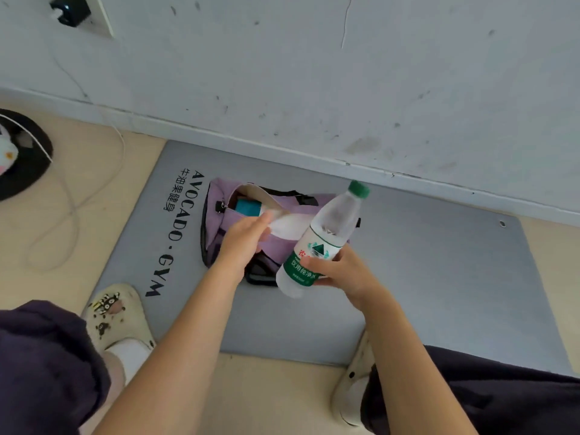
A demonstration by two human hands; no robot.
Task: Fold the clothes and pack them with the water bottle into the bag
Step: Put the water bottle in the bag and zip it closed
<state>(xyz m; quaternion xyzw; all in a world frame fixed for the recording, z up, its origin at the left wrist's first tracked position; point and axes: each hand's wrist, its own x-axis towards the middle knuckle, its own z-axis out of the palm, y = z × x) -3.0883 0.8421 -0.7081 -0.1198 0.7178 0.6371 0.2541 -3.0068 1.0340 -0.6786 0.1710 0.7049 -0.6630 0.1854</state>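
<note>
1. Beige flooring meets a scuffed grey wall (314, 73), and a grey gym mat (423, 277) printed with "AVOCADO · GYM" lies flat against the wall's foot.
2. At the middle of the view, a clear water bottle (320, 243) with a green cap and a green-and-white label is held in the air above the mat, tilted so the cap points toward 1 o'clock.
3. The right hand (339, 271) grips the bottle's lower half, fingers curled round the label, thumb on the near side.
4. Just at 10 o'clock of the bottle, a purple bag (219, 224) with black trim lies on the mat, its top opening unzipped and gaping.
5. Inside the opening, toward 11 o'clock, a teal folded garment (248, 207) shows against the pale lining.
6. The left hand (244, 243) is over the bag, pinching the pale edge of the opening and lifting it; the fingertips are blurred, so the exact hold cannot be made out.
7. Both bare forearms reach in from 6 o'clock, and dark trouser legs fill the lower corners.
8. At 8 o'clock a cream slipper (116, 315) with small charms rests partly on the mat's corner; a second cream slipper (354, 390) sits at 5 o'clock, half hidden by the right leg.
9. A white cable (72, 211) loops over the floor at 9 o'clock, near a black round cushion (28, 158) at the left edge.
10. At 11 o'clock, high on the wall, a black plug (70, 9) sits in a white socket.
</note>
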